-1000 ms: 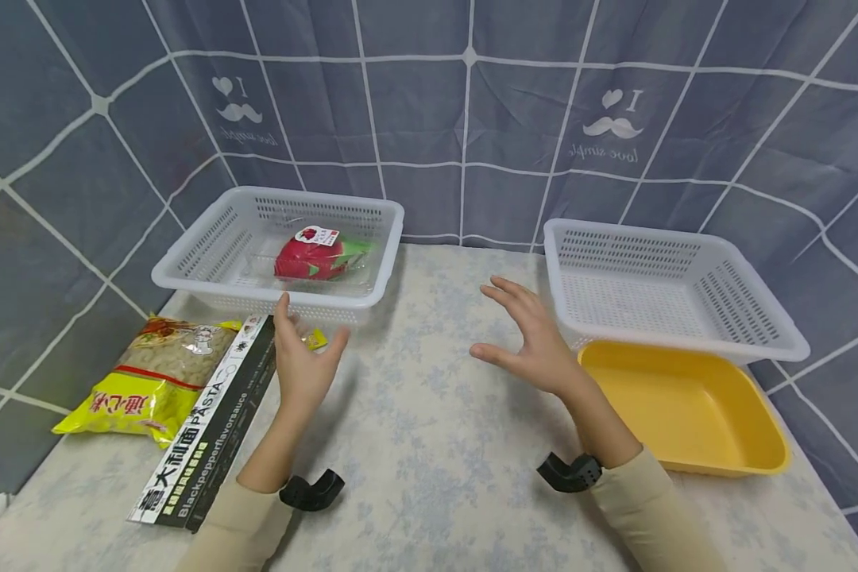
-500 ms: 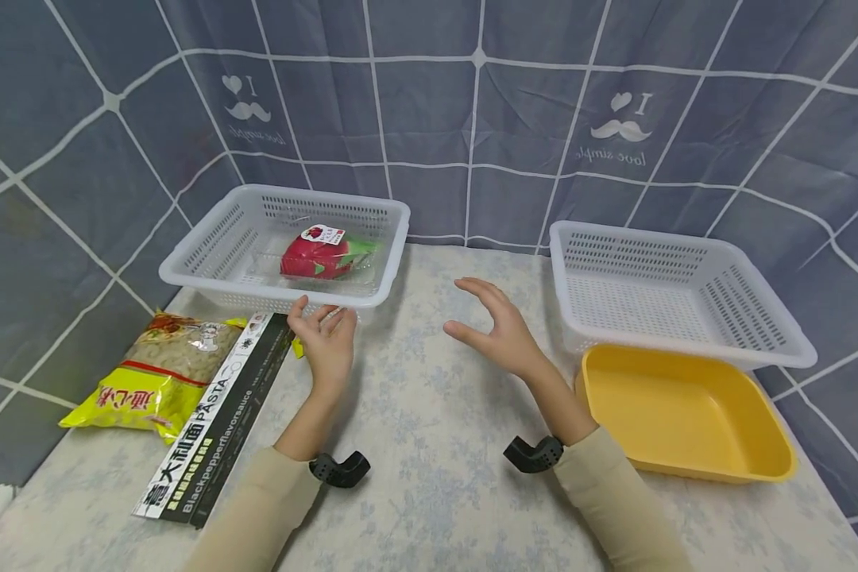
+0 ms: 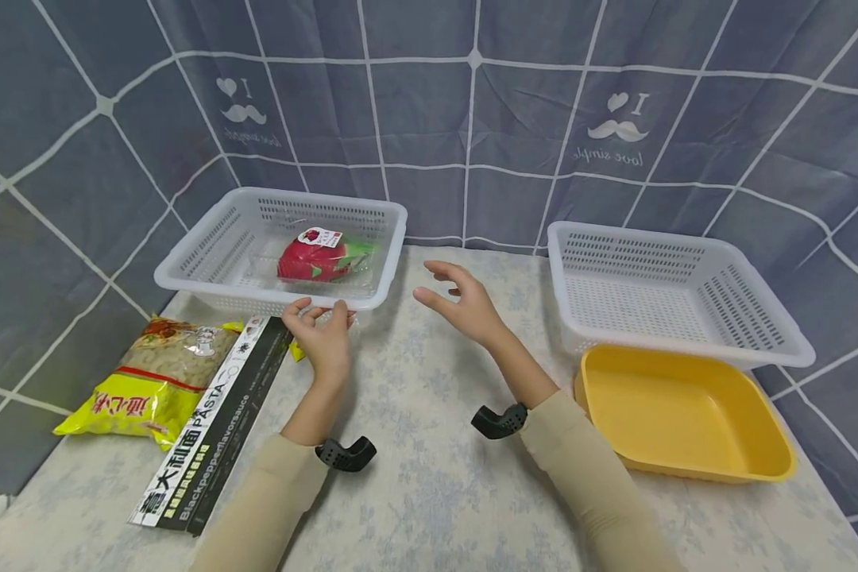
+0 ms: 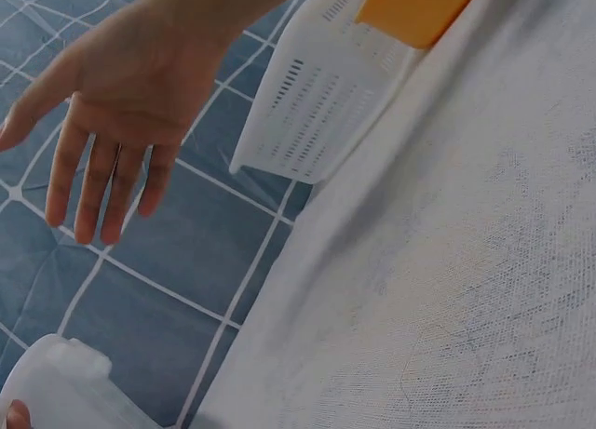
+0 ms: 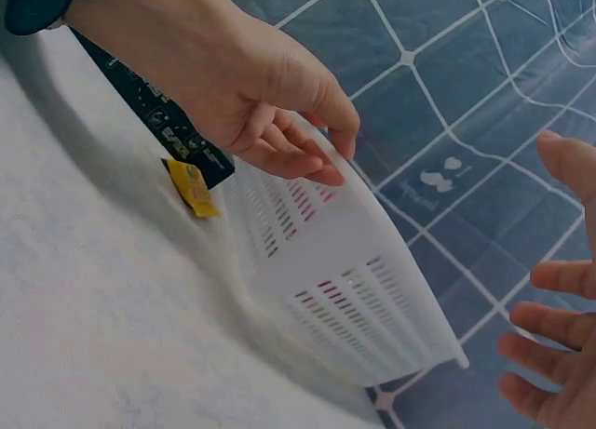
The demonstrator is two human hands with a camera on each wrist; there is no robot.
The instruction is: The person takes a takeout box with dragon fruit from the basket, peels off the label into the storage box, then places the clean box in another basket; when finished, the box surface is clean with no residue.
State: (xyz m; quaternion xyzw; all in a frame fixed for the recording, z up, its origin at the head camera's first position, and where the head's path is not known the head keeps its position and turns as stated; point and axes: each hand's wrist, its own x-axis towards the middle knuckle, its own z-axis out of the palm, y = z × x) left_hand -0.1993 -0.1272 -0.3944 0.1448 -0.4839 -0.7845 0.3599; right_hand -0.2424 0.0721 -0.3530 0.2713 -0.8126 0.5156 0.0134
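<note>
My left hand point(image 3: 325, 342) pinches the near rim of a white plastic basket point(image 3: 207, 284) at the back left. In the right wrist view, the left hand's thumb is over the rim and its curled fingers lie against the outside of the basket point(image 5: 317, 271). A red dragon fruit point(image 3: 311, 258) with green tips lies inside in clear packaging with a white label. My right hand point(image 3: 468, 306) hovers just right of this basket, holding nothing, its thumb and fingers spread apart. The left wrist view shows the right hand point(image 4: 130, 94) palm-on with extended fingers.
On the left lie a yellow bag of pasta point(image 3: 150, 381) and a long black-and-white pasta box point(image 3: 214, 429). A small yellow packet point(image 5: 193, 187) sits by the box's end. At right stand another white basket point(image 3: 636, 310) and a yellow tub point(image 3: 686, 413). A blue checked curtain point(image 3: 429, 119) backs the table.
My left hand has moved right from above the pasta box's end and taken hold of the basket rim. The right hand has moved left towards that basket.
</note>
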